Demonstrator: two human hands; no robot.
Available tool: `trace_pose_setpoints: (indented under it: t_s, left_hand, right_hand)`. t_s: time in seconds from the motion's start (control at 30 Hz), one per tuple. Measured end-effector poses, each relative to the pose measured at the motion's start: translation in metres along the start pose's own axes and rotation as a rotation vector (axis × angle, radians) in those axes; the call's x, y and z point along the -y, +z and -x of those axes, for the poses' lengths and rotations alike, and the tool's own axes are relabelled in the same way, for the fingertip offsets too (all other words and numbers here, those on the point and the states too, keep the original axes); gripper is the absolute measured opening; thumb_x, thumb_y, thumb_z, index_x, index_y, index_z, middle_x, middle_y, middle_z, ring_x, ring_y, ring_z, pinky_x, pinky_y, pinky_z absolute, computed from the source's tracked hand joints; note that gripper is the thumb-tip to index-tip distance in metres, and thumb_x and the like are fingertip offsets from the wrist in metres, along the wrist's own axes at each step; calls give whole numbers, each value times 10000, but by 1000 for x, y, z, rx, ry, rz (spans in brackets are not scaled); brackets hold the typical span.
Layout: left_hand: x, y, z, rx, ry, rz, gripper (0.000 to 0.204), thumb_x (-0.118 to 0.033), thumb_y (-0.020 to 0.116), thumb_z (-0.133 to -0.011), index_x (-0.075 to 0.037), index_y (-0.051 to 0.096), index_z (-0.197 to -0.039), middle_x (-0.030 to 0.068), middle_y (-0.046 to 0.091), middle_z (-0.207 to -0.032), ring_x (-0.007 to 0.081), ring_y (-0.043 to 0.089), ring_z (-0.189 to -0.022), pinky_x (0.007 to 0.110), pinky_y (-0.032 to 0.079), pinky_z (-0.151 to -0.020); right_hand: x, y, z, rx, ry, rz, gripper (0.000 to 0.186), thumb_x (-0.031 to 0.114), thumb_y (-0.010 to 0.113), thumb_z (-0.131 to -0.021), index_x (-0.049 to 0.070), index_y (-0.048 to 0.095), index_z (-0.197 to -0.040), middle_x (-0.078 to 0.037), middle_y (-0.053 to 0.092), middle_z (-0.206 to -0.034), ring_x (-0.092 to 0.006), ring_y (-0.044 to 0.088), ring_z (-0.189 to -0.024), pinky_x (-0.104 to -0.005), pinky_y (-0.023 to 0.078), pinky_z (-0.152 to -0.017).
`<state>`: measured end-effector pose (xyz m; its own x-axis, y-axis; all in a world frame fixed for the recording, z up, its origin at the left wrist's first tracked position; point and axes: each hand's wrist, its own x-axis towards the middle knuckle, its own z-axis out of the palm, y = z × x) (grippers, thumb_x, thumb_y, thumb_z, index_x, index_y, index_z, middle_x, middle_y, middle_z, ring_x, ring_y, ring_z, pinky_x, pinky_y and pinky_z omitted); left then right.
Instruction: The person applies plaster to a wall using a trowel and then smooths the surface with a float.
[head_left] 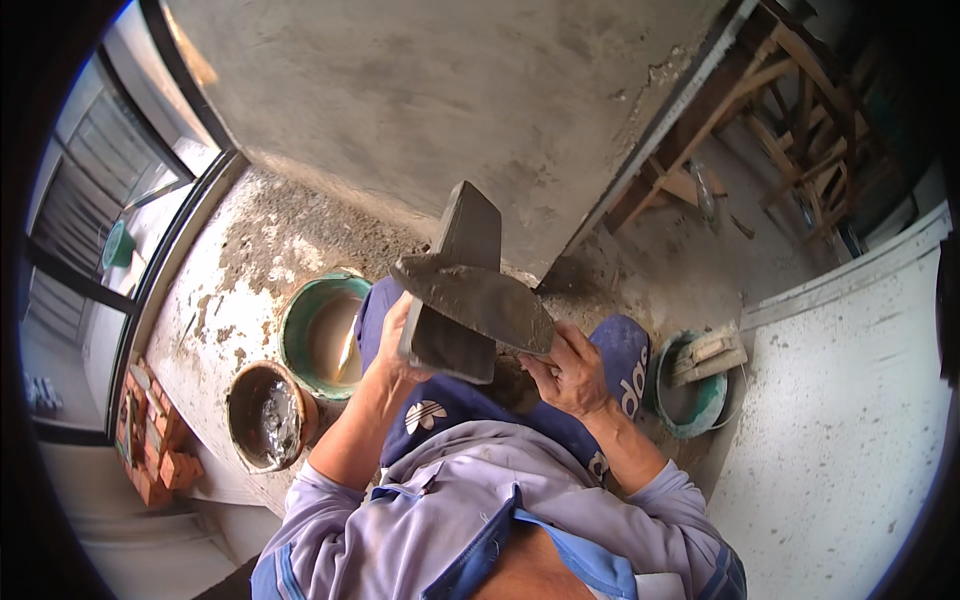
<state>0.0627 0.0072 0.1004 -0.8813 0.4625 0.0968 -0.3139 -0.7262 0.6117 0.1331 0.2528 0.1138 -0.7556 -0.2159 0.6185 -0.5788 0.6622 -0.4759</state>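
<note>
Left hand (394,343) grips a board (468,228), right hand (577,375) a trowel (490,305); the wall (430,100) looks mostly coated, its rough right edge (658,75) perhaps unfinished.

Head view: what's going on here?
A person's left hand grips a grey board, and the right hand holds a trowel, its blade crossing in front of the board. Both are up over the lap, before a grey wall. A green bucket and a brown bucket stand to the left; another bucket is at the right, with a block-like tool at its rim.
</note>
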Motion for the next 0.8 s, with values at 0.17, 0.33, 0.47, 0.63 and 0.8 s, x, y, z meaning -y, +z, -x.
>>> trace_pose_setpoints:
  t_s: [0.17, 0.33, 0.47, 0.63, 0.8]
  left_hand:
    - [10, -3, 7, 83, 42, -84, 603, -187, 450, -1036, -76, 225, -1584, 97, 386, -1564, 211, 462, -1369, 335, 362, -1151]
    - [36, -73, -14, -12, 9, 160, 577, -138, 509, -992, -91, 329, -1539, 93, 542, -1397, 191, 615, -1158, 343, 530, -965]
    - [42, -83, -30, -214, -104, 255, 560, -111, 523, -983, -97, 364, -1520, 77, 596, -1313, 171, 656, -1058, 324, 569, -882]
    - [41, -86, -33, -146, -56, 251, 570, -114, 526, -983, -98, 355, -1526, 75, 608, -1301, 180, 657, -1068, 340, 563, -908]
    - [41, -91, -30, -128, -30, 267, 441, -110, 497, -991, -52, 445, -1424, 101, 634, -1250, 214, 670, -1045, 368, 576, -891]
  right_hand:
    - [-15, -25, 0, -89, 77, 200, 278, 123, 795, -792, 4, 615, -968, -149, 609, -945, -327, 638, -727, -393, 543, -634]
    - [-28, -84, -8, -65, 185, 327, 372, 169, 758, -860, -68, 615, -1109, -224, 625, -984, -392, 655, -828, -429, 548, -691]
    - [-47, -110, -8, 2, 226, 338, 473, 245, 707, -913, -139, 585, -1160, -286, 642, -1058, -452, 639, -932, -473, 523, -843]
    - [-62, -124, -29, 18, 296, 291, 485, 267, 658, -950, -151, 578, -1183, -291, 653, -1084, -439, 643, -1013, -447, 513, -889]
    - [-56, -148, -55, 6, 242, 440, 461, 241, 644, -960, -138, 570, -1212, -290, 650, -1087, -438, 645, -988, -458, 514, -871]
